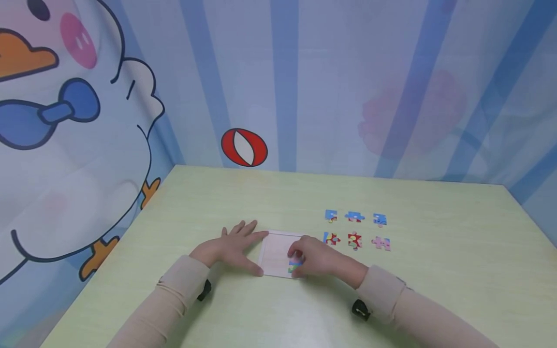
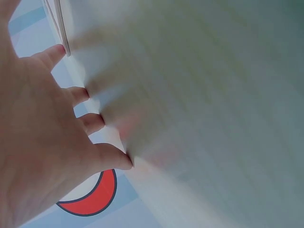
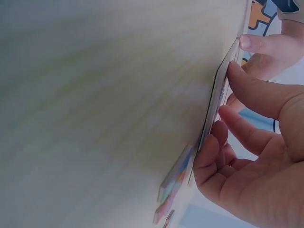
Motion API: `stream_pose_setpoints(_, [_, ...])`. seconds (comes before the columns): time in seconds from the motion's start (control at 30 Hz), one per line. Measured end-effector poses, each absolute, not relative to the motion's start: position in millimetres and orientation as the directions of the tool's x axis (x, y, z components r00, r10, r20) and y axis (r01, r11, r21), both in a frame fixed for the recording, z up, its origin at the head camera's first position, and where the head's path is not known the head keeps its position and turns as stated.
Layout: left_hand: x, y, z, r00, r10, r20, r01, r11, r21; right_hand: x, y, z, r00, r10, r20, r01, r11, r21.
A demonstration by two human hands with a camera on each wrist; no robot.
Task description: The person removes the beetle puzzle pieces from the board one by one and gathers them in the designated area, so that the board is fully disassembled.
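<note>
A square white puzzle tray lies flat on the table. At its left side my left hand spreads its fingers, with thumb and index fingertip touching the tray's edge and corner. In the left wrist view the other fingertips of this hand rest on the tabletop. My right hand bends over the tray's lower right corner, thumb and index finger at a colourful jigsaw piece there. The hand partly covers that piece. In the right wrist view, thumb and fingertips of the right hand meet the tray.
Several loose jigsaw pieces lie in two rows right of the tray, among them a red one and a pink one. The pale table ends at a printed blue-striped curtain behind.
</note>
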State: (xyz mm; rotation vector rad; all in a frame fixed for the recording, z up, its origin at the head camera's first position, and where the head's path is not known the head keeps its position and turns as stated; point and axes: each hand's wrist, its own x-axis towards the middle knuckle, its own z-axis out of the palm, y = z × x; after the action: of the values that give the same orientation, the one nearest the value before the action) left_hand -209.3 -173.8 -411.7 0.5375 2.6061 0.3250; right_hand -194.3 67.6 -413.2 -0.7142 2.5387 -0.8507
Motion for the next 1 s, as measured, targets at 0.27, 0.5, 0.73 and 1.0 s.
stream_pose_setpoints(0.27, [-209.7,-174.4,-412.4,-0.821,0.422,-0.384,0.315,0.897,0.31,-194.7,66.3,-414.8,-0.788,-0.593,-0.167,-0.384,0.685,-0.618])
stream_pose_setpoints(0.5, [-210.3,-173.5,-412.0,-0.818,0.419,-0.395,0.315,0.9,0.303,-192.3,66.0,-413.3,-0.795,-0.584,-0.164,-0.386,0.696,-0.606])
stream_pose_setpoints(0.73, [-210.0,-173.8,-411.6,-0.818,0.422,-0.39,0.317,0.898,0.306,-192.3,65.9,-412.1,-0.797,-0.579,-0.17,-0.386,0.706,-0.594])
stream_pose_setpoints(1.0, [-210.1,-173.4,-411.9,-0.817,0.421,-0.393,0.317,0.898,0.305,-193.9,69.0,-412.3,-0.788,-0.591,-0.175,-0.377,0.687,-0.621])
